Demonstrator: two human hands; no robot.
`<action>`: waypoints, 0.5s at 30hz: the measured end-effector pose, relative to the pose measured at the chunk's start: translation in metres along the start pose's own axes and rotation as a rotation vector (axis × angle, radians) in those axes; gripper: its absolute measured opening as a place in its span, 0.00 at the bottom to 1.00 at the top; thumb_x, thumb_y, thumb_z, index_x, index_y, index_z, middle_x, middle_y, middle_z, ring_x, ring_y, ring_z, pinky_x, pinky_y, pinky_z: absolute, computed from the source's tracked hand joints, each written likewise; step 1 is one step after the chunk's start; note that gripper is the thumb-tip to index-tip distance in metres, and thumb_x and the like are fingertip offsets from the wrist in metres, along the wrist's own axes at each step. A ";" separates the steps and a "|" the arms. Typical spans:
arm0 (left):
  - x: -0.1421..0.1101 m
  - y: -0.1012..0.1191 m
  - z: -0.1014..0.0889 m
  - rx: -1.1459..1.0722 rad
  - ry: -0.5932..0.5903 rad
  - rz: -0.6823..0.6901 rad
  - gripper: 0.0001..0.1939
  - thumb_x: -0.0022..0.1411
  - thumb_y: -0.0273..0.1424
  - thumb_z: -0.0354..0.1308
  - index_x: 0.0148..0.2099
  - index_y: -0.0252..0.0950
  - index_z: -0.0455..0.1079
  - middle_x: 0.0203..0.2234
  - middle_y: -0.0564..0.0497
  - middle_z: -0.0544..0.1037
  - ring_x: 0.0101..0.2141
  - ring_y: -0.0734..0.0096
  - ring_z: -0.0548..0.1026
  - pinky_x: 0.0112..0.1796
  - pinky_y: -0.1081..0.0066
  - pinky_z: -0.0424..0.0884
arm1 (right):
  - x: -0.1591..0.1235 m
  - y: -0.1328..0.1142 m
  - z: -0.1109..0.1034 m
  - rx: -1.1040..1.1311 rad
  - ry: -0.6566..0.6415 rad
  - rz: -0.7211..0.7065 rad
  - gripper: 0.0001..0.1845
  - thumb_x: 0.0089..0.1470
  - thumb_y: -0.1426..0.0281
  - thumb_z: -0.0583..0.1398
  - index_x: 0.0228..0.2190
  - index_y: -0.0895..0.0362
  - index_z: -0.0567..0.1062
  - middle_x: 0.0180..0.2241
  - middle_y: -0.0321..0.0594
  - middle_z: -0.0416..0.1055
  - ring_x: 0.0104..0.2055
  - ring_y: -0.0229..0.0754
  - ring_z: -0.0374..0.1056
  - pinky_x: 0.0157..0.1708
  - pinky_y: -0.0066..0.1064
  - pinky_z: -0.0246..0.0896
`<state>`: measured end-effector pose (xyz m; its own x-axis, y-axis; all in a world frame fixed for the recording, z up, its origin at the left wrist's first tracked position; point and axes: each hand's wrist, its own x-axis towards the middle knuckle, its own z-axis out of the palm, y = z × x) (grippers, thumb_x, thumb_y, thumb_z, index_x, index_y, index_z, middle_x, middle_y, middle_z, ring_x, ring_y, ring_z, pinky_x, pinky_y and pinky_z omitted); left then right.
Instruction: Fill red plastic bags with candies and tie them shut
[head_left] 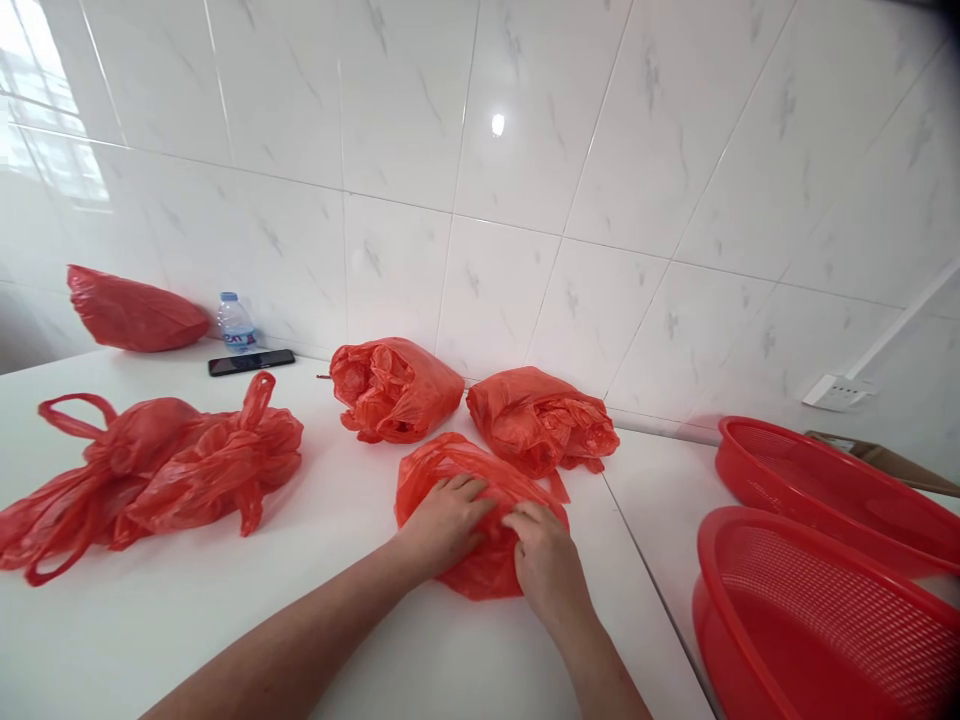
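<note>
A thin red plastic bag (480, 580) lies on the white table right before me, with folds across its top. My left hand (446, 525) rests on its left part, fingers curled into the plastic. On the other side, my right hand (546, 555) grips the bag with bent fingers and thumb, the two sets of fingertips close together. Whatever the bag may hold is hidden. Just behind it sit two more bundled red bags, one on the left (409, 390) and one on the right (536, 415), both crumpled.
A heap of red bags with loop handles (172, 460) lies at left. Farther back are another red bag (139, 310), a water bottle (236, 325) and a phone (251, 362). Two red plastic baskets (750, 610) stand at right, near a cardboard box (885, 460). A tiled wall (405, 260) closes the back.
</note>
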<state>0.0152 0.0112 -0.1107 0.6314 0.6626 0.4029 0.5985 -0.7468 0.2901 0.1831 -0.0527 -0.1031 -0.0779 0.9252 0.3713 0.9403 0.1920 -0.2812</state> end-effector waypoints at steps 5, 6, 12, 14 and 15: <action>-0.007 -0.007 0.004 0.011 -0.185 -0.138 0.29 0.53 0.44 0.60 0.57 0.42 0.68 0.53 0.38 0.70 0.54 0.37 0.64 0.50 0.44 0.59 | -0.001 0.010 -0.003 -0.070 -0.108 0.056 0.25 0.43 0.88 0.47 0.24 0.54 0.78 0.27 0.37 0.73 0.34 0.40 0.66 0.35 0.31 0.61; -0.007 -0.008 0.003 0.010 -0.205 -0.156 0.30 0.53 0.44 0.59 0.58 0.43 0.66 0.54 0.39 0.69 0.55 0.38 0.63 0.51 0.45 0.59 | -0.001 0.012 -0.004 -0.073 -0.084 0.065 0.25 0.42 0.88 0.47 0.25 0.54 0.78 0.27 0.37 0.73 0.34 0.40 0.66 0.35 0.31 0.61; -0.007 0.004 0.005 0.037 -0.356 -0.232 0.36 0.55 0.50 0.54 0.63 0.45 0.58 0.64 0.43 0.54 0.62 0.39 0.49 0.58 0.44 0.47 | -0.001 -0.006 0.007 0.015 0.300 -0.126 0.27 0.44 0.88 0.49 0.38 0.56 0.78 0.35 0.39 0.74 0.40 0.42 0.67 0.42 0.33 0.62; -0.007 0.010 0.008 0.028 -0.332 -0.244 0.33 0.57 0.48 0.53 0.63 0.44 0.59 0.64 0.42 0.56 0.62 0.37 0.49 0.57 0.41 0.46 | -0.003 -0.018 0.016 0.056 0.339 -0.187 0.25 0.46 0.87 0.49 0.38 0.55 0.77 0.33 0.38 0.74 0.37 0.40 0.68 0.38 0.30 0.63; -0.007 0.013 0.010 0.019 -0.313 -0.252 0.31 0.58 0.47 0.52 0.62 0.43 0.61 0.63 0.41 0.57 0.62 0.36 0.49 0.56 0.40 0.46 | -0.004 -0.022 0.020 0.061 0.309 -0.192 0.25 0.47 0.86 0.49 0.38 0.54 0.77 0.32 0.38 0.74 0.34 0.39 0.69 0.35 0.28 0.63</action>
<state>0.0231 -0.0028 -0.1186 0.5816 0.8127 0.0368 0.7610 -0.5595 0.3285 0.1562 -0.0538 -0.1156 -0.1385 0.7298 0.6695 0.8962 0.3801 -0.2289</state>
